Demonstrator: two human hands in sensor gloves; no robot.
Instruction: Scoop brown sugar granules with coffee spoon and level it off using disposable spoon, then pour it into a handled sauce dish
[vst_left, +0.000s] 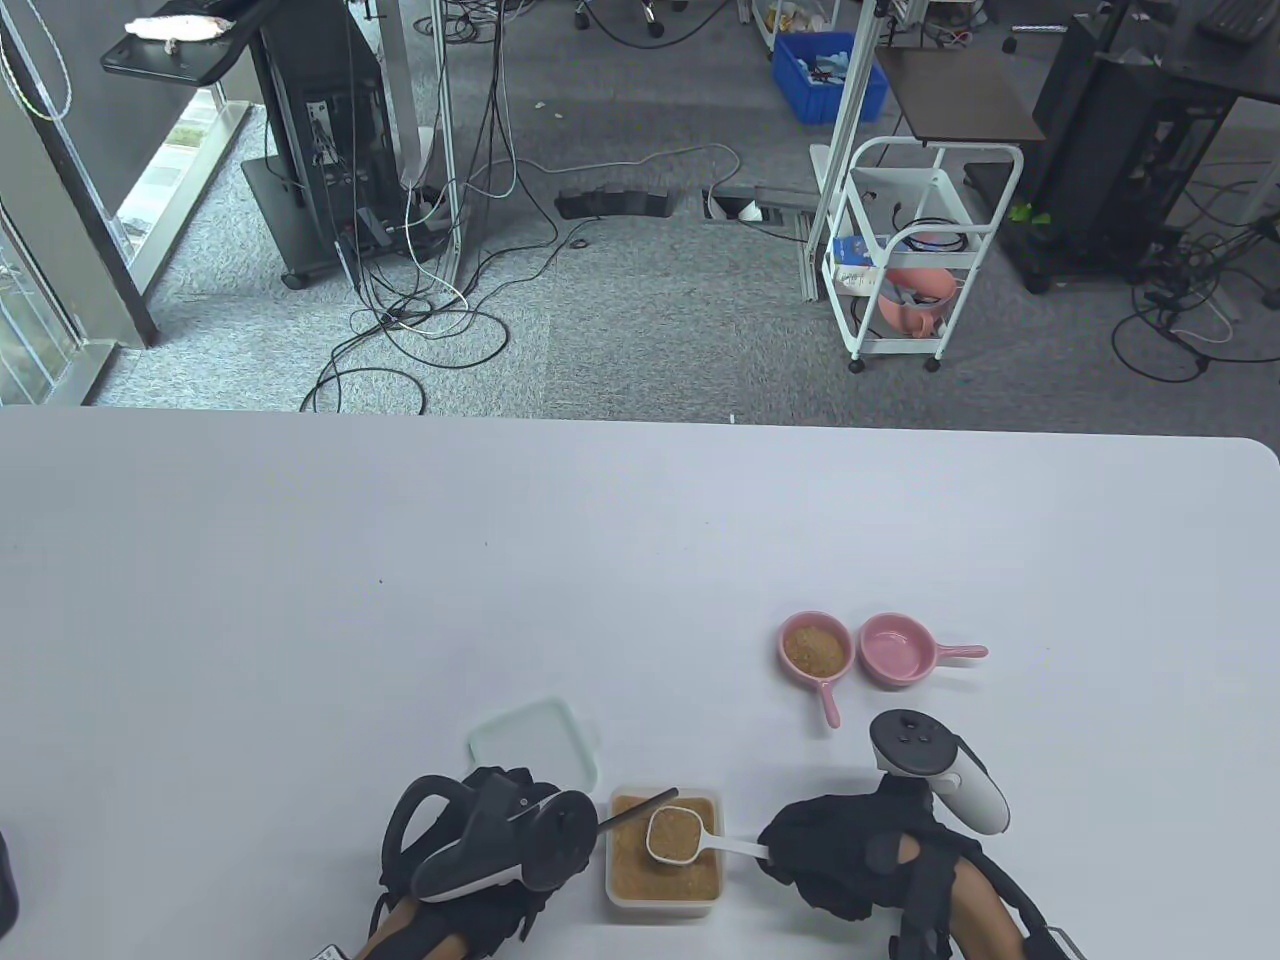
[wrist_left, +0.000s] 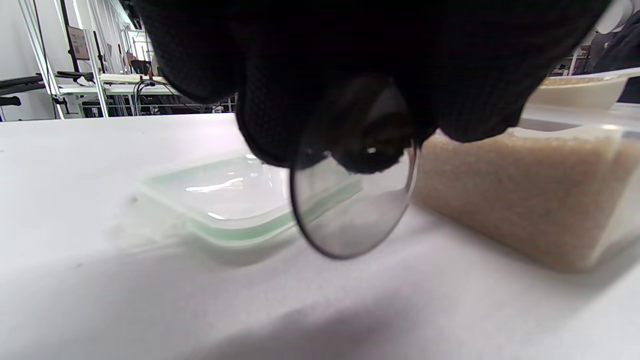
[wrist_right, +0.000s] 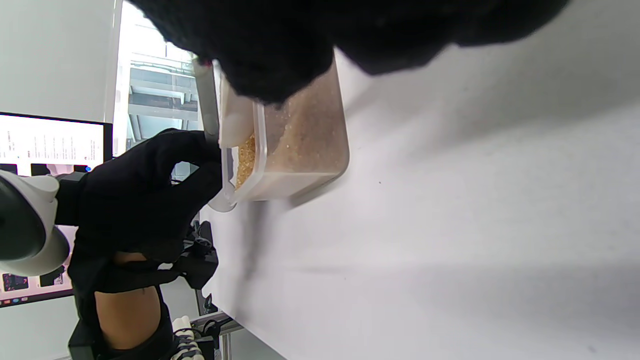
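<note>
Pale green-edged plastic, the container lid (vst_left: 535, 745) lies flat on the white desk (vst_left: 300, 600) at the far left, just behind the left hand (vst_left: 490, 840), whose fingers are clenched round the dark disposable spoon (vst_left: 640, 806), its handle reaching out across the tub. Next comes the clear tub of brown sugar (vst_left: 664, 850), and above it the white coffee spoon (vst_left: 680, 836), heaped with granules, its handle pinched in the fingers of the right hand (vst_left: 850, 860). Further right and back stand two pink handled sauce dishes, one (vst_left: 815, 650) already holding sugar, the other (vst_left: 900, 650) bare. The risk looks to be a hard or slanted scrape, which could tip the loaded bowl or flick granules past the tub's rim onto the desk. No brand, label or writing can be read on any of these things.
</note>
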